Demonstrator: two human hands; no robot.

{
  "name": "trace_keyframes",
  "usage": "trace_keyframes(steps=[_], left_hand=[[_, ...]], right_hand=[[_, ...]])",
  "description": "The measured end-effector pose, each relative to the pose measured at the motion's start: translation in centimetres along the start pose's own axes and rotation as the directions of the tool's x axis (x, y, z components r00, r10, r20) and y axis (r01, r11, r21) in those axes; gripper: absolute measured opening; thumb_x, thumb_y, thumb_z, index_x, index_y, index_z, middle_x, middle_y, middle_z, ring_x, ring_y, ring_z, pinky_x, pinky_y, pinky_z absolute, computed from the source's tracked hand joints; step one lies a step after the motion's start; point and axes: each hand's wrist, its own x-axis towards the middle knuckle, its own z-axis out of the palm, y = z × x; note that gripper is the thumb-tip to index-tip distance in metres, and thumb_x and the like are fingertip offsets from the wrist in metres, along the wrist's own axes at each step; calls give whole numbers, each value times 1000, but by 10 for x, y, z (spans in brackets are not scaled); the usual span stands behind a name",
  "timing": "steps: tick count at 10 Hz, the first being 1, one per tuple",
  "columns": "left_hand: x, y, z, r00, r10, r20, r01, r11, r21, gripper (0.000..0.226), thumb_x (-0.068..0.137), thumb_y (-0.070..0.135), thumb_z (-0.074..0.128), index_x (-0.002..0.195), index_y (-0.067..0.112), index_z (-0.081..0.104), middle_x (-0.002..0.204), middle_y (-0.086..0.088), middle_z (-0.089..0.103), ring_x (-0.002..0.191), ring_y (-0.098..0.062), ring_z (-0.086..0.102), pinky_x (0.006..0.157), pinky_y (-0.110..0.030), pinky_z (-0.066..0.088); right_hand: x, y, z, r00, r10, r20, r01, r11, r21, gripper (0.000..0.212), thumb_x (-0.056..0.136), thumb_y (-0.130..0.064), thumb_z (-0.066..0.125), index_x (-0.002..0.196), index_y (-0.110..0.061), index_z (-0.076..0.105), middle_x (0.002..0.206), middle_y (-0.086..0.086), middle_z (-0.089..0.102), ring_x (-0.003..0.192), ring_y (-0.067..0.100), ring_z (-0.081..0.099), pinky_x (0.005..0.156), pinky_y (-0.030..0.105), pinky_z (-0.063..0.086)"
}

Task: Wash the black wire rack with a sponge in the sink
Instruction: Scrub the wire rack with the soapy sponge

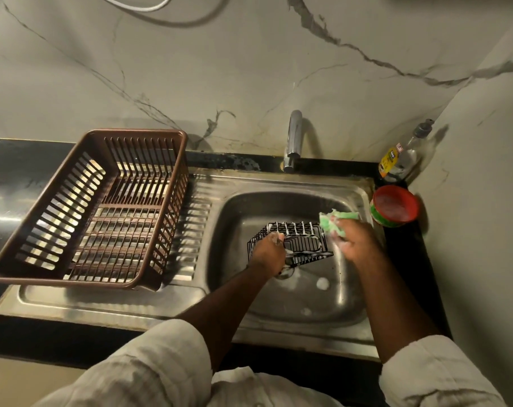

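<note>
**A:** Where is the rack, and why is it sitting like that?

**B:** The black wire rack (pixel 293 242) is down in the sink (pixel 346 292), tipped up on one edge above the drain. The left hand (pixel 268 251) is curled round the wires at its near-left corner. I'd say the tilt turns one side toward the sponge and lets the suds run off.

**A:** And the other hand?

**B:** The right hand (pixel 352 239) has its fingers closed around a green sponge (pixel 336 220) at the rack's far-right corner. That spot is blurred, so I cannot tell whether the sponge touches the wire or is just beside it.

**A:** What's around them?

**B:** A chrome faucet (pixel 293 139) stands behind the basin, and I see no stream coming from it. A red tub (pixel 394 205) sits just beside the sink's right rim, probably cleaning paste kept within reach of the sponge hand. A clear pump bottle (pixel 402 160) stands in the corner behind it. On the drainboard to the left is a brown slatted basket (pixel 137 133) — likely where the rack goes to drip.

**A:** Anything you can't make out?

**B:** The drain is mostly hidden under the rack and the left hand. The left fingertips are lost among the wires, and the bottle's label is too small to read. The tub's contents are only a pale blur — soap is my guess.
</note>
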Motion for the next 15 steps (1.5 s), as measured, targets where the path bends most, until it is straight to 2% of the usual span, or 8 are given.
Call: trace_keyframes(steps=[1, 3, 6, 8, 9, 10, 14, 15], left_hand=[[5, 0, 2, 1000, 2, -6, -2, 1000, -14, 40, 103, 6, 33, 139, -2, 48, 143, -16, 49, 132, -29, 47, 111, -33, 36], [5, 2, 2, 999, 41, -26, -41, 999, 20, 41, 103, 4, 38, 143, 4, 47, 143, -12, 53, 132, -28, 50, 106, -27, 38], [7, 7, 11, 1000, 28, -12, -27, 996, 81, 41, 99, 10, 45, 140, 9, 53, 139, -16, 58, 128, -33, 55, 88, -23, 39], [14, 7, -5, 990, 119, -70, -99, 965, 242, 42, 102, 10, 44, 143, 9, 48, 142, -12, 55, 95, -7, 57, 65, -5, 28], [20, 11, -19, 995, 3, -97, -6, 1000, -28, 39, 106, 11, 35, 142, 1, 46, 147, -17, 49, 101, -1, 53, 83, -7, 37], [17, 18, -30, 968, 251, 2, -211, 810, 548, 39, 108, 9, 25, 139, -4, 46, 150, -22, 44, 139, -29, 41, 116, -34, 24], [16, -10, -15, 953, 228, -201, -181, 956, 230, 32, 109, 12, 30, 122, 3, 58, 125, -7, 61, 98, -5, 61, 82, 2, 34], [19, -14, -18, 959, 208, -191, -170, 965, 197, 36, 106, 11, 32, 126, -4, 59, 128, -15, 61, 121, -27, 58, 101, -20, 36]], right_hand=[[11, -5, -3, 949, -269, -163, 167, 871, -463, 24, 79, -11, 69, 101, -2, 69, 87, 11, 70, 75, 23, 68, 64, 33, 58], [2, 14, 20, 954, -215, 207, 289, 484, -826, 18, 88, -16, 61, 97, -6, 72, 87, 11, 72, 80, 28, 69, 71, 34, 55], [-1, 43, 20, 927, -375, 20, 154, 331, -931, 46, 98, -45, 47, 122, -9, 63, 124, 22, 64, 113, 41, 61, 91, 40, 48], [-10, 80, 7, 743, -580, 335, 579, 306, -756, 49, 96, -16, 50, 144, -8, 48, 134, 19, 60, 121, 34, 58, 101, 42, 48], [-11, 87, -9, 587, -622, 518, 741, 156, -653, 64, 87, -9, 47, 151, -14, 41, 152, 7, 46, 139, 22, 42, 117, 27, 28], [-16, 95, -16, 539, -620, 571, 771, 90, -630, 75, 78, 5, 50, 150, -17, 44, 151, 7, 46, 139, 20, 40, 117, 16, 20], [-12, 58, -2, 780, -477, 406, 622, 514, -590, 41, 84, 5, 66, 116, -19, 72, 107, -10, 71, 101, 5, 66, 86, 8, 48], [-5, 49, -9, 794, -336, 507, 598, 583, -550, 44, 85, 11, 65, 112, -23, 70, 101, -8, 73, 96, 7, 67, 85, 18, 54]])
